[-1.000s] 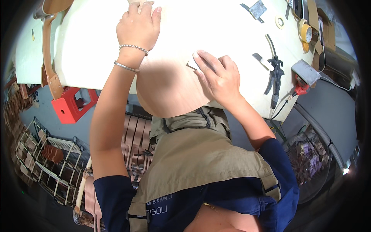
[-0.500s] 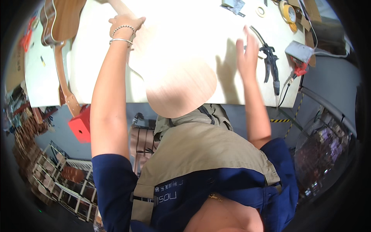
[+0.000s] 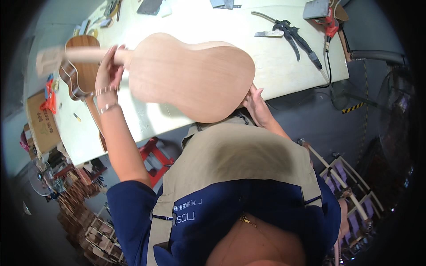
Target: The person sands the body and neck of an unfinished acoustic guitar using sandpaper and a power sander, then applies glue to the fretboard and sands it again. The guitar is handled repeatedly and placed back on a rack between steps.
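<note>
Pale wood fills our fingers: our left hand point(image 3: 108, 74) holds the unfinished guitar point(image 3: 191, 75) by its neck point(image 3: 83, 55), our right hand point(image 3: 258, 108) its rounded end, fingers partly hidden. We have it over the white table point(image 3: 301, 76)'s near edge; a black air gun point(image 3: 293, 34) lies on the table's right.

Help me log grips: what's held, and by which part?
The pale guitar, by its neck in the left hand; the right hand meets its wide end, grip unclear.

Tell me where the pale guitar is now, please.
In the head view, the pale guitar spans upper left to centre, over the table edge: left hand at its neck, right hand at its wide end, brown guitar partly behind.
</note>
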Available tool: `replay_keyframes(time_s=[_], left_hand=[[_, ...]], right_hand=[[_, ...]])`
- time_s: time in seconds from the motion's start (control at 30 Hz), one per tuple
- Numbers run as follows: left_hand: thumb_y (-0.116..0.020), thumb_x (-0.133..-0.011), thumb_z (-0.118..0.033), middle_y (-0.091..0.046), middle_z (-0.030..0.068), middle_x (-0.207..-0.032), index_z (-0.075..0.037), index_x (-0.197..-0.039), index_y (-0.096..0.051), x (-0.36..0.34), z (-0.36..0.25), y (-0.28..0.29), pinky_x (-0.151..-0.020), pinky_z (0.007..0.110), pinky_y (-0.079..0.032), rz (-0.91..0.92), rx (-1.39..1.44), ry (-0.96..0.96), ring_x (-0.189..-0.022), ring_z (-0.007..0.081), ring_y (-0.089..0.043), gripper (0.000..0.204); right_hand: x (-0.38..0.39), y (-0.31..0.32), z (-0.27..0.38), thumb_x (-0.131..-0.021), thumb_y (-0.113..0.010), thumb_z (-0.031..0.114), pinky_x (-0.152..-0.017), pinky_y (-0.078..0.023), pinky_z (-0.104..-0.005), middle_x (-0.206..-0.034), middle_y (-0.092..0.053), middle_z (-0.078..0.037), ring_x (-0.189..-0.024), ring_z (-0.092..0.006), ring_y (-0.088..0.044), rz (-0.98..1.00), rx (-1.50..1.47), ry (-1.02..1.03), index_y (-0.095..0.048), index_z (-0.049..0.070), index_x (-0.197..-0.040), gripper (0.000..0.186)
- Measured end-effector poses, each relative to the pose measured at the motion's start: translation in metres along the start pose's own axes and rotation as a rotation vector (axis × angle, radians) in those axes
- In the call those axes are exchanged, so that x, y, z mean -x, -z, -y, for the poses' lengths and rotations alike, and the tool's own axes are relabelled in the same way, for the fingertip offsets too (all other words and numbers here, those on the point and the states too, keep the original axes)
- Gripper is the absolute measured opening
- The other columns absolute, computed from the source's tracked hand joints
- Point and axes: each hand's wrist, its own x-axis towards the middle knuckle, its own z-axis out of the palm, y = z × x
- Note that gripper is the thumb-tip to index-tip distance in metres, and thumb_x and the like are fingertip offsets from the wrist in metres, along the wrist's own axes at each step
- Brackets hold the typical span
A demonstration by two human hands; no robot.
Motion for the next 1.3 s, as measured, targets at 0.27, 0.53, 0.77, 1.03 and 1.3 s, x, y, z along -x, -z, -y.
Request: replay_keyframes(time_s=[0.27, 0.53, 0.77, 1.03, 1.3], left_hand=[[-0.052, -0.093, -0.033, -0.050, 0.0140, -0.129, 0.000, -0.125, -0.047, 0.108, 0.050, 0.059, -0.101, 0.041, -0.041, -0.095, 0.353, -0.335, -0.118, 0.0253, -0.048, 0.046], [-0.054, -0.091, -0.039, -0.052, 0.0069, -0.125, -0.010, -0.128, -0.044, 0.126, 0.089, 0.099, -0.099, 0.038, -0.041, 0.019, 0.657, -0.385, -0.116, 0.0204, -0.048, 0.048], [-0.056, -0.090, -0.036, -0.058, 0.0038, -0.109, -0.007, -0.113, -0.052, 0.137, 0.079, 0.078, -0.096, 0.038, -0.043, -0.069, 0.618, -0.338, -0.104, 0.0183, -0.054, 0.037], [-0.054, -0.091, -0.036, -0.059, 0.0062, -0.114, -0.004, -0.115, -0.052, 0.135, 0.078, 0.078, -0.099, 0.041, -0.041, 0.031, 0.660, -0.315, -0.109, 0.0208, -0.053, 0.039], [-0.054, -0.092, -0.034, -0.058, 0.0076, -0.116, -0.001, -0.127, -0.044, 0.128, 0.074, 0.085, -0.101, 0.040, -0.039, -0.082, 0.639, -0.314, -0.109, 0.0199, -0.053, 0.049]], right_hand=[[-0.041, -0.030, 0.041, -0.088, -0.009, 0.068, -0.112, -0.013, -0.0363, -0.152, -0.016, -0.008, -0.138, -0.0209, -0.018, 0.130, -0.060, 0.368, -0.009, 0.008, -0.147, 0.085], [-0.063, -0.054, 0.080, -0.084, 0.000, 0.070, -0.112, -0.014, -0.0375, -0.145, -0.025, -0.009, -0.135, -0.0230, -0.022, 0.290, 0.078, 0.493, -0.018, 0.011, -0.147, 0.088], [-0.069, -0.073, 0.104, -0.082, -0.001, 0.073, -0.111, -0.018, -0.0369, -0.147, -0.025, -0.010, -0.135, -0.0232, -0.025, 0.352, 0.030, 0.433, -0.018, 0.010, -0.147, 0.091], [-0.068, -0.081, 0.126, -0.081, -0.002, 0.074, -0.110, -0.024, -0.0362, -0.146, -0.031, -0.011, -0.134, -0.0239, -0.031, 0.358, 0.054, 0.393, -0.016, 0.009, -0.146, 0.093], [-0.084, -0.062, 0.120, -0.095, -0.045, 0.036, -0.106, -0.027, -0.0350, -0.133, -0.041, -0.018, -0.124, -0.0281, -0.038, 0.239, -0.211, 0.263, -0.028, 0.008, -0.141, 0.057]])
